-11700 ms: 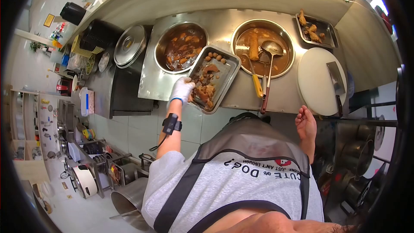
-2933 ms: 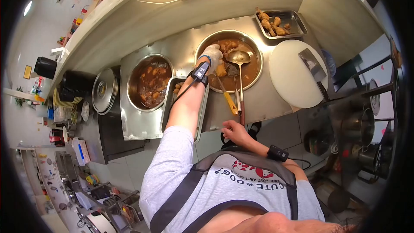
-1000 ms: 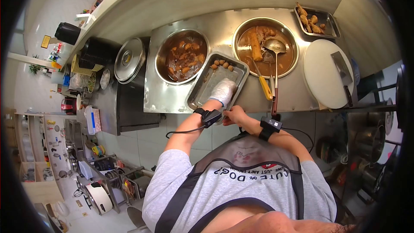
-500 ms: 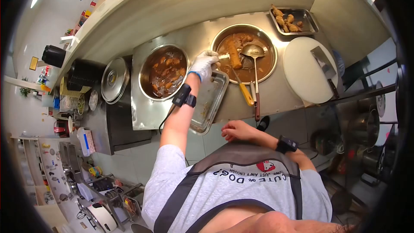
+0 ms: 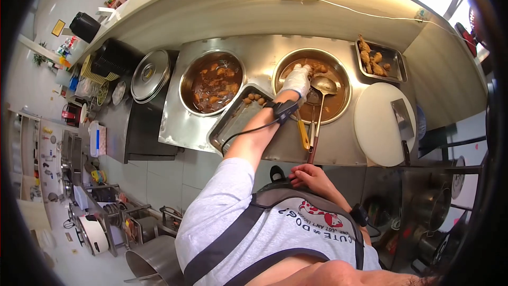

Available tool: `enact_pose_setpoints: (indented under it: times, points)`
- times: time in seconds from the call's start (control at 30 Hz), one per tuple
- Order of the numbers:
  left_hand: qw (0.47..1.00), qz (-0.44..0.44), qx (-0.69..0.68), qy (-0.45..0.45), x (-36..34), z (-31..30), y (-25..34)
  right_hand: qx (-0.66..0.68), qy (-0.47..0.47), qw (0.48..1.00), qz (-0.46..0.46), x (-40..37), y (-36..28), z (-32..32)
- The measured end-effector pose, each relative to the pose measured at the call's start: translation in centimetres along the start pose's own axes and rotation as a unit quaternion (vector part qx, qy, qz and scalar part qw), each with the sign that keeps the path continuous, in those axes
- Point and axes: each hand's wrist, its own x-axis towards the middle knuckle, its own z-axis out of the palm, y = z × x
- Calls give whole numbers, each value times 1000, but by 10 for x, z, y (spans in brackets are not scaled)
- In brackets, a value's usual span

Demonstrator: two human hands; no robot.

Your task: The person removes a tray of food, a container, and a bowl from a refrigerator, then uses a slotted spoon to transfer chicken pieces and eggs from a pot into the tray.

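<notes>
My left hand (image 5: 296,78), in a clear glove, reaches into the right-hand round pot (image 5: 346,100) of brown broth. Its fingers are bent together over the broth, and whatever lies under them is hidden. A metal ladle (image 5: 324,85) rests in this pot beside the hand, along with a yellow-handled utensil (image 5: 303,133); both handles hang over the front rim. Beneath my left forearm sits a metal tray (image 5: 233,122) with several small brown eggs (image 5: 254,98) at its far end. My bare right hand (image 5: 312,177) hovers at the counter's front edge, loosely open and holding nothing.
A second pot (image 5: 211,82) of brown stew stands on the left, near stacked steel lids (image 5: 151,77). To the right are a round white cutting board (image 5: 375,127), a cleaver (image 5: 402,122) lying on it, and a tray of browned meat pieces (image 5: 375,61).
My left hand has moved right, from the pot's left rim into the pot, over the long orange-brown piece seen there before. The eggs in the tray have come into view. The camera view has shifted.
</notes>
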Motion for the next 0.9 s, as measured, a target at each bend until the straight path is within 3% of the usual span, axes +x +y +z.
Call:
enact_pose_setpoints:
  times: [0.07, 0.1, 0.13, 0.17, 0.2, 0.23, 0.27, 0.33, 0.5, 0.67, 0.73, 0.9]
  points:
    - [987, 103, -65, 104, -13, -17, -19, -3, -21, 1000, 0, 2, -2, 1]
    - [989, 56, -79, 112, -30, -34, -22, -1, -23, 1000, 0, 4, -4, 2]
    - [979, 69, -82, 174, -41, -39, -44, -14, -33, 999, -7, 9, -5, 5]
    - [994, -22, -14, 109, -64, -74, -36, -24, -43, 999, -12, 13, -5, 8]
    - [991, 10, -14, 135, -64, -66, -79, -19, -42, 999, -13, 20, -5, 12]
    - [992, -26, 77, 101, -66, -59, -117, -27, -53, 998, -4, 29, -5, 17]
    - [994, -87, 63, -18, -76, -75, -122, -36, -64, 997, 6, 39, -1, 22]
    - [986, -149, -63, -36, -83, -57, -159, -29, -54, 998, 0, 71, 12, 34]
    - [990, -92, 96, -45, -85, -49, -143, -103, 59, 992, 40, 148, 7, 74]
    - [969, -94, 227, -37, -89, -50, -95, -119, 111, 987, -4, 185, 14, 86]
    - [968, -75, 235, 38, -90, -23, -102, -129, 129, 983, -28, 191, 22, 82]
    - [982, -80, 160, 63, -83, 4, -116, -128, 161, 978, -20, 188, 27, 77]
